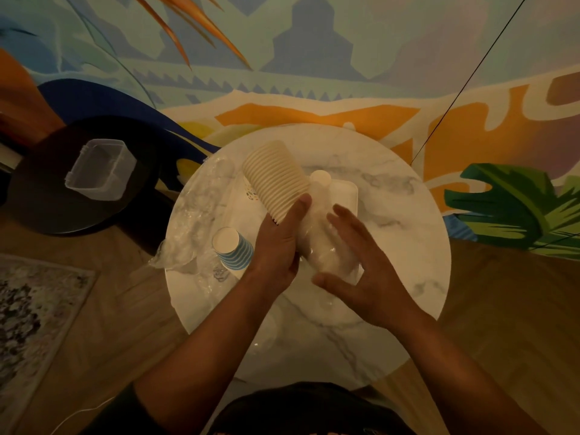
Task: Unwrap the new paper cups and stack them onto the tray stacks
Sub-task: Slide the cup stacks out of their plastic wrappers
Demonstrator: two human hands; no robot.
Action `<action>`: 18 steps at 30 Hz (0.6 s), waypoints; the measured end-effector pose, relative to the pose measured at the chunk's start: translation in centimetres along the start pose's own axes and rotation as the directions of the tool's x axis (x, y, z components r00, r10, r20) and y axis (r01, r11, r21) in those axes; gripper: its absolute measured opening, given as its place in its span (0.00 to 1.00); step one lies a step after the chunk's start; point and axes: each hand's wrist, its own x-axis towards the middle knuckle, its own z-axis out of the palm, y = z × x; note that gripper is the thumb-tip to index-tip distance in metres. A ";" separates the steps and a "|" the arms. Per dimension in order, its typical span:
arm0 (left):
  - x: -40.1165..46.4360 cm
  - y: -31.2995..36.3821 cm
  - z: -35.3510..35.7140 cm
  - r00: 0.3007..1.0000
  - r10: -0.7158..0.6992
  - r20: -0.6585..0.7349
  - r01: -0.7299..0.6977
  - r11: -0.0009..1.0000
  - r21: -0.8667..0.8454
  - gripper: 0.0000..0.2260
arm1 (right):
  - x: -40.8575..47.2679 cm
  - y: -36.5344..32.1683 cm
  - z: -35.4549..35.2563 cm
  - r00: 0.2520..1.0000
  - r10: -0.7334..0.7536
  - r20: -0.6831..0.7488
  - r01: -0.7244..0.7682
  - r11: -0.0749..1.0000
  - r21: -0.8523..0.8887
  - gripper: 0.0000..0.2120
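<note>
far L stool: clear plastic tub (99, 169) on a dark round stool (47, 196), well apart from my work.
table: round marble table (408, 246), all the task stuff is on it.
loose wrap: crumpled clear plastic wrap (191, 221) lying along table's L side, already off its cups by the look of it.
striped cups: short blue-striped cup stack (233, 251) upright near table's L-front edge, just beside my L wrist.
L hand: my left hand (277, 246) grips the rim end of the cream cup stack (274, 180), thumb up along the side; stack tilts up and away from me.
tray: white tray (348, 189) behind the stacks, mostly hidden; one white stack (320, 178) stands by it.
wrapped sleeve: sleeve of cups in clear film (326, 246) between my hands, leaning on L palm.
R hand: my right hand (361, 265) has fingers spread wide, holding nothing, near the sleeve; contact unclear.
handling: cups light, thin paper, crush easy, so hold around the rims w/ soft squeeze. Film slippery and limp; pinch a loose end, peel lengthwise.
</note>
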 end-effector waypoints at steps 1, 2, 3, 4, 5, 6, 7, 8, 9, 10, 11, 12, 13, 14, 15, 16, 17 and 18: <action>-0.1 0.0 -0.2 1.000 -0.001 0.006 0.001 1.000 0.005 0.16 | -0.1 0.3 0.1 0.999 -0.032 -0.008 0.031 0.998 -0.045 0.36; -0.2 0.1 -0.2 1.000 -0.002 0.016 0.002 1.000 0.006 0.17 | -0.1 0.4 0.2 0.998 -0.046 -0.052 0.043 0.997 -0.064 0.33; -0.2 0.1 -0.2 1.000 0.000 0.021 0.000 1.000 0.005 0.17 | 0.0 0.5 0.4 0.993 -0.052 -0.109 0.045 0.997 -0.060 0.30; -0.3 0.1 -0.3 1.000 0.004 0.019 -0.004 1.000 0.004 0.16 | 0.0 0.5 0.5 0.984 -0.057 -0.167 0.051 0.998 -0.043 0.27; -0.3 0.2 -0.4 1.000 0.011 0.013 -0.011 1.000 0.005 0.16 | 0.1 0.5 0.7 0.974 -0.063 -0.217 0.059 0.998 -0.026 0.24; -0.2 0.3 -0.6 1.000 0.024 0.004 -0.024 1.000 0.013 0.14 | 0.2 0.4 0.9 0.965 -0.067 -0.255 0.065 0.998 -0.015 0.20; -0.1 0.5 -0.8 0.999 0.043 -0.003 -0.043 0.999 0.026 0.12 | 0.2 0.3 1.0 0.958 -0.068 -0.280 0.067 0.998 -0.010 0.16; 0.1 0.6 -1.2 0.998 0.063 -0.011 -0.063 0.997 0.042 0.10 | 0.3 0.2 1.0 0.954 -0.066 -0.293 0.066 0.998 -0.012 0.12; 0.4 0.7 -1.5 0.997 0.078 -0.019 -0.077 0.996 0.051 0.10 | 0.4 0.0 1.0 0.953 -0.066 -0.296 0.064 0.998 -0.016 0.10; 0.6 0.8 -1.8 0.996 0.089 -0.029 -0.087 0.995 0.050 0.10 | 0.4 -0.1 1.0 0.955 -0.069 -0.290 0.066 0.998 -0.018 0.08; 0.8 1.0 -2.1 0.994 0.095 -0.045 -0.093 0.995 0.044 0.11 | 0.4 -0.1 1.0 0.957 -0.079 -0.281 0.076 0.997 -0.019 0.07; 1.0 1.1 -2.3 0.993 0.098 -0.070 -0.096 0.995 0.037 0.12 | 0.4 -0.2 0.9 0.958 -0.096 -0.271 0.094 0.995 -0.022 0.06; 1.1 1.4 -2.4 0.990 0.096 -0.100 -0.093 0.995 0.029 0.13 | 0.4 -0.3 0.8 0.959 -0.114 -0.259 0.111 0.993 -0.025 0.06; 1.2 1.7 -2.5 0.987 0.094 -0.131 -0.092 0.995 0.022 0.14 | 0.4 -0.3 0.7 0.962 -0.122 -0.244 0.119 0.993 -0.025 0.07; 1.4 2.0 -2.8 0.983 0.095 -0.159 -0.093 0.995 0.018 0.16 | 0.3 -0.3 0.6 0.967 -0.119 -0.224 0.117 0.993 -0.019 0.08; 1.6 2.3 -3.1 0.978 0.103 -0.179 -0.102 0.995 0.015 0.18 | 0.1 -0.1 0.5 0.974 -0.107 -0.199 0.107 0.994 -0.008 0.10; 1.9 2.6 -3.5 0.975 0.116 -0.188 -0.115 0.993 0.017 0.18 | -0.1 0.2 0.3 0.981 -0.089 -0.174 0.093 0.996 0.010 0.12; 2.2 2.9 -3.9 0.973 0.137 -0.188 -0.134 0.991 0.031 0.19 | -0.3 0.6 0.0 0.986 -0.071 -0.148 0.076 0.997 0.033 0.12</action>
